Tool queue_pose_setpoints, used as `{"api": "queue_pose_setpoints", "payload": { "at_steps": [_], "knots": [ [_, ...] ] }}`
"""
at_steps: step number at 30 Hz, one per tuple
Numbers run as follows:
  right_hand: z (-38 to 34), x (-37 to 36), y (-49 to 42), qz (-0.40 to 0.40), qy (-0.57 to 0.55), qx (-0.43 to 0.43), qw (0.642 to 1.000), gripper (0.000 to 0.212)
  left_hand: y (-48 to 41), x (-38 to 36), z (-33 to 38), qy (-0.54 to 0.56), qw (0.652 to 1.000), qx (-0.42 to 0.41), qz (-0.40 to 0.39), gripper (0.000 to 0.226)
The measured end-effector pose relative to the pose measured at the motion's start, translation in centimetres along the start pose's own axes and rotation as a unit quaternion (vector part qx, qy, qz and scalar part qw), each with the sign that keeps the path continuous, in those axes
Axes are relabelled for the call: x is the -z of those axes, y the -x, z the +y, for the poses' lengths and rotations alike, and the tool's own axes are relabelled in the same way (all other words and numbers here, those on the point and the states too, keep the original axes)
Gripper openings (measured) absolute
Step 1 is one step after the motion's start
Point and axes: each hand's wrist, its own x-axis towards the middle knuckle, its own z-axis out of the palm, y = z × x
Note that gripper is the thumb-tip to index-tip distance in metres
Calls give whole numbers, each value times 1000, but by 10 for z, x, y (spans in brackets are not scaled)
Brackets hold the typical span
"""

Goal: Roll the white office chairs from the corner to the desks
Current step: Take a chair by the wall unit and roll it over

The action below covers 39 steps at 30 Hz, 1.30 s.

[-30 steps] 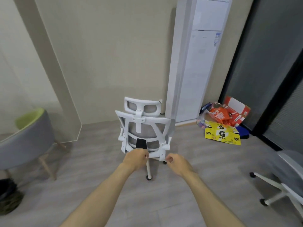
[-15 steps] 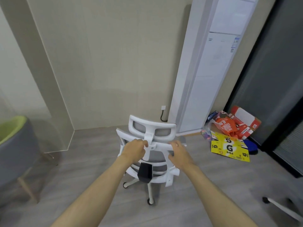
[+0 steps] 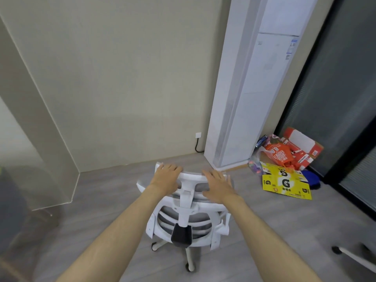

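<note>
- The white office chair with a grey mesh back [image 3: 186, 212] stood on the grey wood-look floor [image 3: 105, 202] near the corner of the room, its back turned to the person, its white star base and castors showing beneath the seat.
- Its white-framed headrest [image 3: 190, 177] was the part both hands touched.
- The left hand [image 3: 165, 178] lay over the headrest's top left corner, fingers [image 3: 162, 166] stretched forward across the rim, released rather than clenched.
- The right hand [image 3: 218, 186] rested flat on the headrest's right side, fingers spread and straight, thumb held apart, grasping nothing.
- Just behind the chair to the right stood a tall white floor-standing air conditioner [image 3: 254, 88] against the beige wall.
- A white wall socket [image 3: 198, 135] with a black cable sat low on the wall, beside the unit.
- Right of the unit, a flattened yellow cardboard box [image 3: 284, 184] lay on the floor before a heap of orange and red packaging [image 3: 284, 154].
- At the lower right edge, a white leg with a black castor of another chair [image 3: 354, 259] was visible.
</note>
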Motion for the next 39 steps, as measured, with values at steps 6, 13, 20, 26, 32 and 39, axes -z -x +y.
{"api": "queue_pose_setpoints", "payload": {
  "at_steps": [6, 13, 20, 26, 32, 39],
  "knots": [
    [-17, -6, -6, 74, 94, -9, 993, 47, -19, 6, 14, -28, 998, 0, -47, 47],
    [-12, -8, 10, 109, 69, -15, 992, 35, -23, 2, 54, -81, 992, 16, -99, 55],
    [7, -8, 59, 121, 54, -11, 991, 33, 10, 2, 100, -77, 993, 27, -83, 56],
    [31, -15, 134, 139, 60, -40, 988, 35, 63, 5, 159, -33, 995, -27, -96, 59],
    [61, -37, 230, 187, 79, -65, 977, 42, 134, 2, 226, -38, 994, -86, -54, 58],
    [89, -59, 337, 199, 70, -119, 970, 24, 205, -4, 302, -29, 991, -130, -33, 43]
  ]
}}
